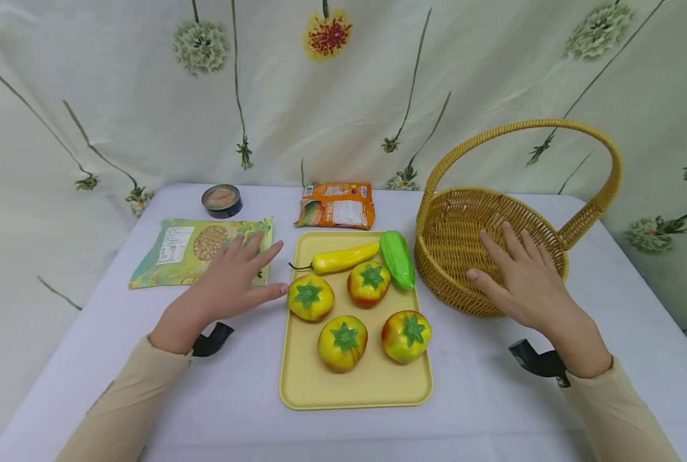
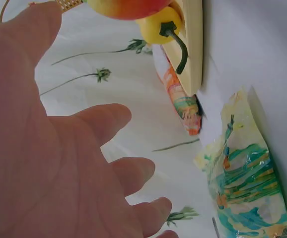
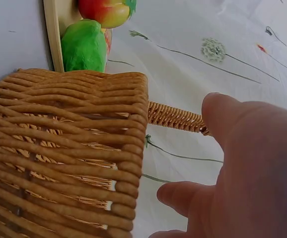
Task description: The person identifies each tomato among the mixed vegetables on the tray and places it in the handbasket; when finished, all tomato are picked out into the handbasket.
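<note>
My left hand (image 1: 228, 276), fingers spread and holding nothing, hovers between a green and yellow food packet (image 1: 173, 253) and a beige tray (image 1: 352, 388). In the head view its thumb reaches the edge of a yellow tomato-like fruit (image 1: 311, 298). The right hand (image 1: 525, 279), also spread and bare, is over the near rim of a wicker basket (image 1: 453, 292) with a tall handle. On the tray lie more yellow-red fruits (image 1: 343, 344), a yellow pepper (image 1: 343, 258) and a green pepper-like vegetable (image 1: 398, 260). The left wrist view shows the packet (image 2: 250, 186) beyond the fingertips.
An orange packet (image 1: 336, 205) lies behind the tray. At the back left stands a small round can (image 1: 222, 201). A white cloth covers the table (image 1: 234, 398), and a flower-printed curtain (image 1: 343, 96) hangs behind it. The basket's handle (image 1: 522, 126) arches high on the right.
</note>
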Tool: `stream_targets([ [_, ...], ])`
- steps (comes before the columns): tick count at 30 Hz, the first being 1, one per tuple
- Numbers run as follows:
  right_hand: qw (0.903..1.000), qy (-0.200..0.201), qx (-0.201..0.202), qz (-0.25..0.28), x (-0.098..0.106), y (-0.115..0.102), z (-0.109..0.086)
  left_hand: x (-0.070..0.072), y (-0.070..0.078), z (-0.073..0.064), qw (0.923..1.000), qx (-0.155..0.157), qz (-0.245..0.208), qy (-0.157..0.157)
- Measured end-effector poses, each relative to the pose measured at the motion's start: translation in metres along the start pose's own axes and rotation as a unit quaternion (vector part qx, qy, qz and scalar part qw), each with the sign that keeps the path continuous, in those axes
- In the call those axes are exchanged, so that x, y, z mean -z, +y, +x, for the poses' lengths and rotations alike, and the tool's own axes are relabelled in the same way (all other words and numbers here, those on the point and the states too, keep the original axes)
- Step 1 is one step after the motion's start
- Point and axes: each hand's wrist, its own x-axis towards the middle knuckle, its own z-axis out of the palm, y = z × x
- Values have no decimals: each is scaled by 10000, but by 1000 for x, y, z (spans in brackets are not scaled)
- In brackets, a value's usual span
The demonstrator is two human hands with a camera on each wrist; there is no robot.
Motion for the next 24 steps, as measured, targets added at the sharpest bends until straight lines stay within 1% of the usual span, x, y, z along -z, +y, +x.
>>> stream_targets([
  [5, 10000, -68, 10, 41, 1, -1, 0, -5, 2, 0, 9999, -137, -4, -67],
  [10, 9997, -161, 110, 119, -1, -5, 1, -17, 0, -4, 9991, -365, -146, -143],
  [13, 9995, -138, 252, 158, -2, -8, 2, -26, -3, -6, 9986, -466, -201, -176],
  [15, 9991, -119, 364, 194, -3, -10, 1, -31, -4, -7, 9983, -524, -198, -148],
  [17, 9985, -81, 489, 235, -3, -12, 1, -35, -6, -7, 9980, -599, -176, -56],
  [20, 9971, -29, 683, 327, -5, -13, -1, -38, -6, -7, 9976, -670, -151, 42],
  [24, 9941, 99, 984, 451, -7, -14, -3, -40, -4, -7, 9977, -662, -154, 64],
])
